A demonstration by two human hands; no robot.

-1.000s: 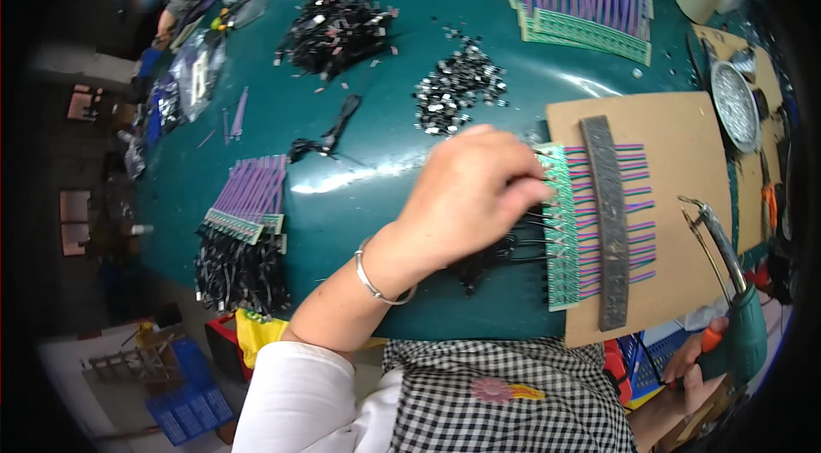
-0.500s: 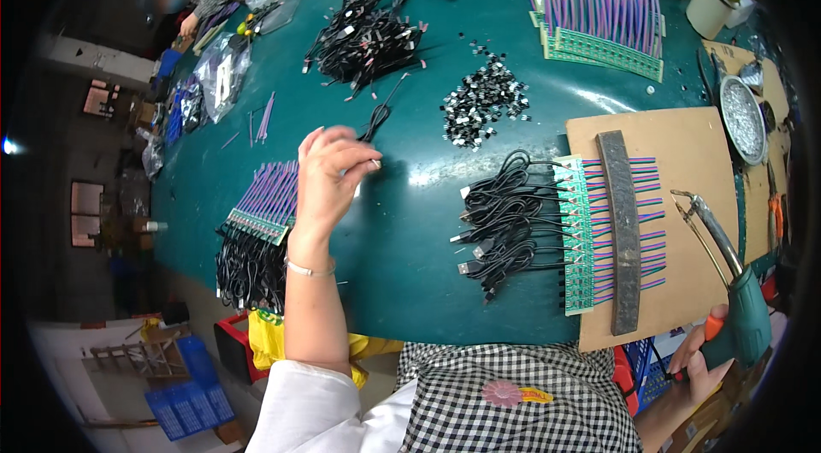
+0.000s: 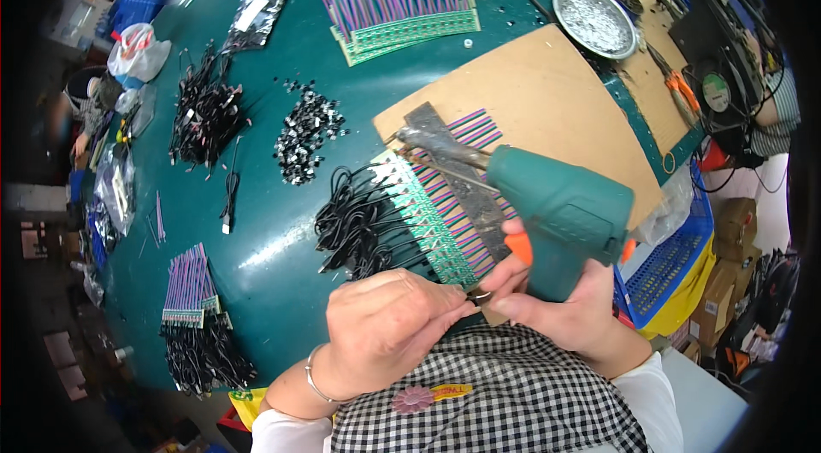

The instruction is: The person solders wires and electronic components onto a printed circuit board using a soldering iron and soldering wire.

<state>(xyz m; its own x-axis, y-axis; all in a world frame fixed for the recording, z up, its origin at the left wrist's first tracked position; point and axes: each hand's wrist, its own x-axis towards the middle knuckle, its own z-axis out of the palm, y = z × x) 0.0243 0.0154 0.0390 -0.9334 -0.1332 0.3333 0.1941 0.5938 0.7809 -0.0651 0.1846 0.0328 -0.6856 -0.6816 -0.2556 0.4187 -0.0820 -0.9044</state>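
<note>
My right hand (image 3: 577,307) is wrapped round the handle of a green soldering gun (image 3: 560,205) with an orange trigger. Its metal tip reaches over the top end of a green circuit-board strip (image 3: 423,222). Close to my body, my left hand (image 3: 393,325) is pinched shut, its fingertips meeting the thumb and fingers of my right hand. A thin dark piece shows between the two hands; what it is I cannot make out. Coiled black cables (image 3: 355,222) lead to the strip's left side, purple and green wires (image 3: 479,124) to its right. A dark flat bar (image 3: 457,179) lies across these wires.
Brown cardboard (image 3: 530,94) lies under the wires. Small black and silver parts (image 3: 308,132) and a cable pile (image 3: 205,115) lie leftward. Wired boards (image 3: 410,29) are stacked at the back. A metal bowl (image 3: 594,21) and orange-handled pliers (image 3: 680,94) are at right.
My left hand has moved from the table's left side to meet my right hand. The soldering gun has come up and left over the board strip. The whole view has shifted rightward.
</note>
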